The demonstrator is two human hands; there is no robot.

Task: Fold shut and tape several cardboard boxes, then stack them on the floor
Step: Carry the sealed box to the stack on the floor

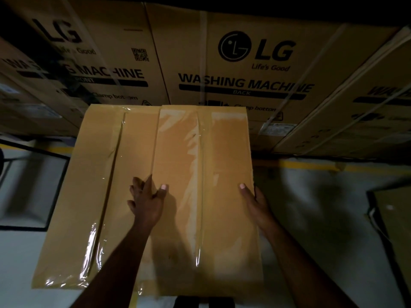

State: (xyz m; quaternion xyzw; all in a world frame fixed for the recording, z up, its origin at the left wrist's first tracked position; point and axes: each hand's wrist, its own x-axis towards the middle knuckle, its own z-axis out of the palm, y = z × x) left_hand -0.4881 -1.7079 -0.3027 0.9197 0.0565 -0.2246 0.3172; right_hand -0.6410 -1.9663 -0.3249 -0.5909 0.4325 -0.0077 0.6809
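Observation:
A tan cardboard box [222, 152], sealed down its middle with clear tape, is in front of me in the head view. My left hand [146, 201] grips its left edge, thumb on top and fingers down the side. On the opposite edge my right hand [255, 203] holds it the same way, thumb on the top face. A second taped cardboard box [93, 178] lies right beside it on the left, and its top looks slightly lower. Whether the two boxes touch is hidden by my left hand.
Large printed washing-machine cartons [242, 70] form a wall directly behind the boxes. A yellow floor line [333, 165] runs along their base. A black-framed object [33, 187] stands at the left, and a flat piece of cardboard [393, 223] lies on the grey floor at the right.

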